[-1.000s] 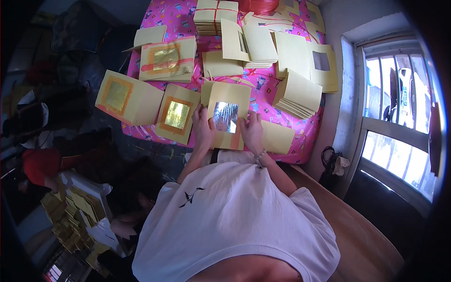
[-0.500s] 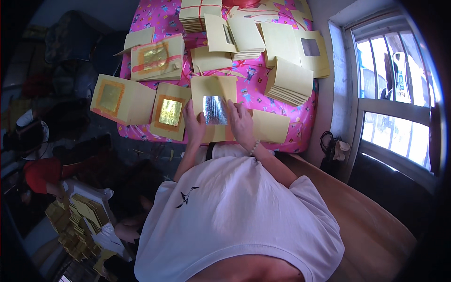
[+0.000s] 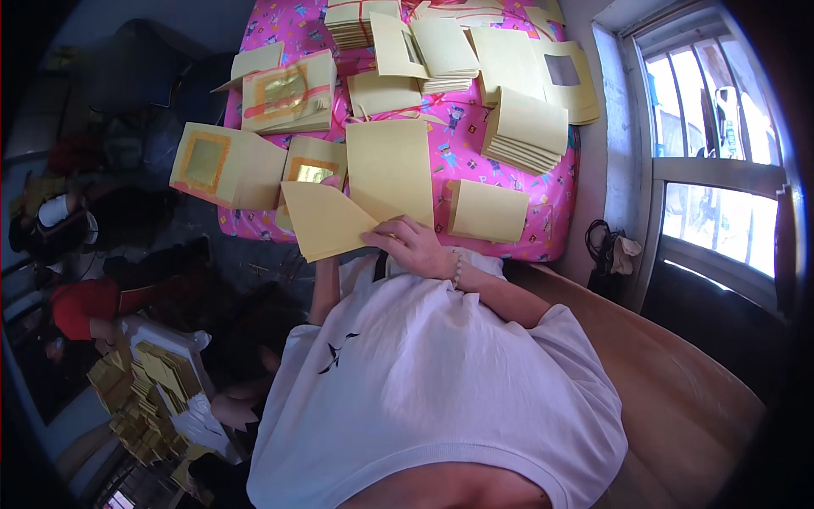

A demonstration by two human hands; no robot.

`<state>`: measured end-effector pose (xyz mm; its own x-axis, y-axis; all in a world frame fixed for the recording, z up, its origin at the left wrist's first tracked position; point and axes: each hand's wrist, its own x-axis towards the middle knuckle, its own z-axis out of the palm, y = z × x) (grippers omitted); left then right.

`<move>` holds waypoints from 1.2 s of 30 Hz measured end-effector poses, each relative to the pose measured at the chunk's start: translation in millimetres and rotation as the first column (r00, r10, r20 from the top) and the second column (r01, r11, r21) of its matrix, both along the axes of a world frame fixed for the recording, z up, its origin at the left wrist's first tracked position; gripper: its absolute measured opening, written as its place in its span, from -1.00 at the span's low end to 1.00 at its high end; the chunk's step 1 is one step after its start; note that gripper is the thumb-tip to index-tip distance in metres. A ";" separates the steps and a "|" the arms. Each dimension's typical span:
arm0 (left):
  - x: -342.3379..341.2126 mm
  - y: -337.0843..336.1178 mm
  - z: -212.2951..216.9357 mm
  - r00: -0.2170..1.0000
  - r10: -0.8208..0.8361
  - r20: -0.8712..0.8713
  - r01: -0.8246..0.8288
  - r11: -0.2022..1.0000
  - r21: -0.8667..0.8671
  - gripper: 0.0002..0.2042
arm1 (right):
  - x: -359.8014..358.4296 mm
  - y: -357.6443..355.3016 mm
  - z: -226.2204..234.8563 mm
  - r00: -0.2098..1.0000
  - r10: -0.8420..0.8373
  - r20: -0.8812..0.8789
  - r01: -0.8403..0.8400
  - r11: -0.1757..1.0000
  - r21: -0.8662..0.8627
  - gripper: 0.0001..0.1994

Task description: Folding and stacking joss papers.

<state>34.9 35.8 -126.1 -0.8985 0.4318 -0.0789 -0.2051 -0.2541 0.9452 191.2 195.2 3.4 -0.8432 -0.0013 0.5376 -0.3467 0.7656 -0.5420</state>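
Note:
A sheaf of pale yellow paper (image 3: 326, 222) is tilted over the table's near edge. My left hand (image 3: 332, 181) holds it from behind; most of that hand is hidden, with a little showing at the upper edge. At the sheaf's right corner, my right hand (image 3: 409, 244) has its fingers closed on the paper. Just beyond lies a plain yellow paper stack (image 3: 390, 165), partly behind my right hand. A sheet with a gold foil square and orange border (image 3: 312, 170) is partly covered by the held paper.
Several paper stacks rest on the pink patterned tablecloth (image 3: 458, 127), including a folded one (image 3: 487, 210) at right and a gold-squared one (image 3: 203, 163) at left. A barred window (image 3: 712, 144) is on the right. Lower left, a person in red (image 3: 80, 307) sits by a paper-laden table (image 3: 165, 373).
The silver foil square between my hands is out of sight. My left hand has moved down-left behind a lifted paper sheaf, and my right hand has shifted down-left to its corner.

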 end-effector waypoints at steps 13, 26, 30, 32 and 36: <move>7.5 -14.6 72.3 0.983 -0.076 0.164 0.126 0.940 -0.318 -0.72 | -14.5 6.6 -9.4 0.913 0.136 0.383 0.294 0.431 -0.853 -0.66; 30.6 22.4 122.4 0.973 -0.105 0.205 0.140 0.976 -0.168 -0.63 | -14.3 6.8 26.0 0.906 0.185 0.380 0.192 0.621 -0.760 -0.51; 38.2 26.4 151.9 0.868 -0.161 0.469 0.098 0.983 0.157 -0.52 | -13.5 1.4 14.4 0.920 0.231 0.317 0.182 0.465 -0.866 -0.49; 43.4 32.0 168.7 0.902 -0.153 0.403 0.065 0.973 0.223 -0.51 | -13.6 1.4 9.2 0.918 0.208 0.338 0.212 0.463 -0.861 -0.49; 42.9 30.9 166.4 0.930 -0.105 0.353 0.107 0.994 0.014 -0.61 | -12.2 4.9 10.0 0.914 0.208 0.348 0.232 0.433 -0.871 -0.52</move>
<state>77.8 66.6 40.4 -0.7617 0.5213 -0.3848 -0.5506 -0.2076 0.8086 179.0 200.1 13.4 -0.9496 0.2952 -0.1052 0.0409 -0.2159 -0.9756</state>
